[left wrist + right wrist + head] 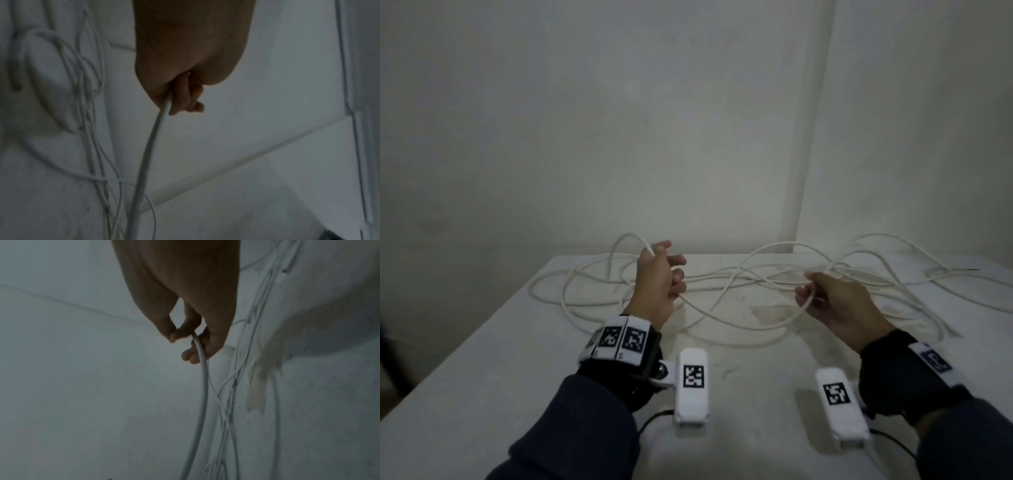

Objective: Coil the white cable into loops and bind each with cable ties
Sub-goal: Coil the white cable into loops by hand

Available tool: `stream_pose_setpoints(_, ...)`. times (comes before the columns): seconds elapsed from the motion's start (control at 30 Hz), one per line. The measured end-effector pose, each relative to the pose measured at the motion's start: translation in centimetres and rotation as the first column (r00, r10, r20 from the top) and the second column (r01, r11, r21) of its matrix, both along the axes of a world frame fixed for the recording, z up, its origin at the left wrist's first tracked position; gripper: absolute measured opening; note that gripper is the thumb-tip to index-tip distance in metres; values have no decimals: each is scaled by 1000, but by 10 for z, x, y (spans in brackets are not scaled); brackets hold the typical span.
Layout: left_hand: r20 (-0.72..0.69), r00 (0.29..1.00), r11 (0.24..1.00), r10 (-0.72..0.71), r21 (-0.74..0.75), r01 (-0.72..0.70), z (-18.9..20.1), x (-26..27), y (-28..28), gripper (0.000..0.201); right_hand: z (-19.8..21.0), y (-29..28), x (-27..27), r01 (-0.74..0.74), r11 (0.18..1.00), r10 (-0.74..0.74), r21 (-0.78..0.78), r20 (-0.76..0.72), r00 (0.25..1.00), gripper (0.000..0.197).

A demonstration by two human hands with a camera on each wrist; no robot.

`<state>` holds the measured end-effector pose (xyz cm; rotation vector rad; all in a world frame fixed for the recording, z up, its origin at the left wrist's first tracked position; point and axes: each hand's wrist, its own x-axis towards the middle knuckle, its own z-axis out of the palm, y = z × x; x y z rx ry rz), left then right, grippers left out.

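Observation:
A long white cable (pixel 739 277) lies in loose tangled loops across the far half of the white table (pixel 482 359). My left hand (pixel 659 279) is raised above the table's middle left and grips a strand that arches up over it. My right hand (pixel 832 301) pinches the same strand, which sags in a curve between the two hands. In the left wrist view the cable (pixel 152 146) runs out of my curled fingers (pixel 185 100). In the right wrist view thumb and fingers (pixel 191 337) pinch the cable (pixel 203 378). No cable ties are visible.
The table stands against a white wall, with a corner (pixel 815 137) behind it at the right. A cable end (pixel 955 271) trails toward the table's far right edge. A brownish stain (pixel 763 313) marks the tabletop between my hands. White tagged camera units (pixel 691 387) hang from both wrists.

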<state>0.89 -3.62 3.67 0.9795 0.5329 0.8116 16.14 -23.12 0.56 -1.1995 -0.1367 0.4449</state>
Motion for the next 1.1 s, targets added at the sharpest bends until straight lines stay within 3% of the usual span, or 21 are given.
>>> stream_pose_setpoints(0.07, -45, 995, 970, -86, 223, 94, 9, -9, -5, 24, 3, 2, 8, 93, 983, -72, 161, -134, 988, 16)
stream_pose_setpoints(0.13, -136, 979, 898, -151, 395, 194, 17, -19, -5, 26, 6, 4, 16, 219, 953, -184, 208, -172, 968, 6)
stream_pose_setpoints(0.2, -230, 961, 822, -151, 512, 251, 22, -26, -2, 25, 6, 2, 26, 346, 918, -310, 194, -192, 931, 8)
stream_pose_setpoints(0.27, -273, 954, 798, -125, 543, 260, 24, -32, 5, 22, 11, -5, 31, 403, 912, -389, 77, -143, 910, 5)
stream_pose_setpoints(0.37, -394, 904, 800, -168, 481, 358, 25, -40, 12, 20, 20, -10, 33, 393, 919, -394, -21, -75, 916, 25)
stream_pose_setpoints(0.47, -514, 839, 686, -180, 545, 482, 20, -44, 16, 21, 29, -9, 22, 317, 948, -318, -23, -27, 948, 26)
stream_pose_setpoints(0.57, -441, 886, 587, -144, 682, 436, 16, -43, 19, 26, 31, -12, 12, 123, 992, -120, -22, 105, 987, 18)
stream_pose_setpoints(0.67, -257, 963, 623, -80, 741, 249, 15, -36, 22, 29, 36, -18, 3, 13, 999, -3, -40, 238, 971, 25)
stream_pose_setpoints(0.77, -117, 993, 709, 21, 702, 67, 9, -23, 34, 29, 33, -23, 3, 54, 999, -53, 0, 191, 980, 21)
stream_pose_setpoints(0.87, -292, 954, 740, 62, 655, 152, -11, -10, 55, 38, 20, -28, 7, 43, 999, -41, -18, 114, 993, 10)
stream_pose_setpoints(0.93, -437, 898, 752, 50, 609, 254, -30, -9, 68, 45, 11, -31, 9, 17, 997, -8, -72, 119, 993, 8)
stream_pose_setpoints(1.0, -527, 839, 739, 133, 617, 270, -44, -17, 78, 45, 4, -33, 7, -36, 995, 45, -94, 99, 994, 7)
stream_pose_setpoints(1.1, -688, 662, 707, 297, 624, 332, -53, -33, 92, 62, -3, -34, 7, -51, 995, 55, -89, 38, 998, 10)
